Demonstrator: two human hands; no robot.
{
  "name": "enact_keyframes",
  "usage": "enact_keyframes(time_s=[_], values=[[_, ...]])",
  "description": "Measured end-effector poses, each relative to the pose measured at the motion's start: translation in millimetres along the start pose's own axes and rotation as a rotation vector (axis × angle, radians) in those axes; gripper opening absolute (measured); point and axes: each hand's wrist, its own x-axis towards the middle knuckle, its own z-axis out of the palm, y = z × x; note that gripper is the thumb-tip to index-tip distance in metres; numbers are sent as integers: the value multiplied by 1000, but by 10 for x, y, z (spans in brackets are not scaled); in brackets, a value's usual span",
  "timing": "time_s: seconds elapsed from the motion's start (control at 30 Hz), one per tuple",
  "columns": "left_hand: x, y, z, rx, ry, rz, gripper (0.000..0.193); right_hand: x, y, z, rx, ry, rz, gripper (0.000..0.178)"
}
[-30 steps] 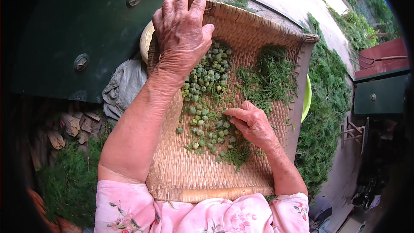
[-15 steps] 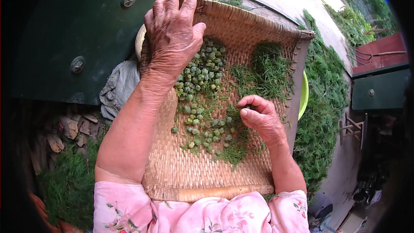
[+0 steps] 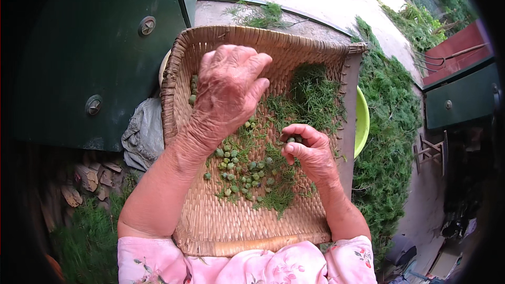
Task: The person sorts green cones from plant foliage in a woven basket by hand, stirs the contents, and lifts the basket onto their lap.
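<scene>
A shallow woven winnowing basket (image 3: 210, 231) rests against my lap, its open edge toward me. My left hand (image 3: 229, 87) hangs over its left side, back up and fingers curled; whatever they hold is hidden, as is most of the pile of cones under it. My right hand (image 3: 310, 152) is closed, with a few small green cypress cones (image 3: 295, 139) between thumb and fingers. Below and between the hands lie scattered green cones (image 3: 255, 174). A heap of green cypress sprigs (image 3: 318, 92) sits at the basket's far right, and looser sprigs (image 3: 279, 197) lie nearer me.
A lime-green basin (image 3: 362, 121) shows beyond the basket's right edge, beside a long heap of cut branches (image 3: 386, 126). On the left are a dark green metal door (image 3: 79, 37), a grey cloth (image 3: 144, 134) and split firewood (image 3: 87, 176). A small wooden stool (image 3: 432, 151) stands at right.
My left hand has left the far left rim and come down over the pile, its fingers now curled. My right hand stays low over the basket, the cones in it now showing.
</scene>
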Motion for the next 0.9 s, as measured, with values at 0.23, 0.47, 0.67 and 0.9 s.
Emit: enact_keyframes(time_s=[0.23, 0.47, 0.67, 0.9], values=[[-184, 106, 178, -507, -740, -126, 25, -25, -42, 10, -18, -13, -173, 28], [-181, 241, 192, -835, -841, -406, 23, -32, -93, 62, 13, -16, -220, 26], [-143, 250, 200, -638, -716, -337, 19, 24, -68, -51, 156, 103, -147, 23], [-207, 161, 330, -383, -385, -193, 15, 41, -33, -150, -804, -228, -351, 19]])
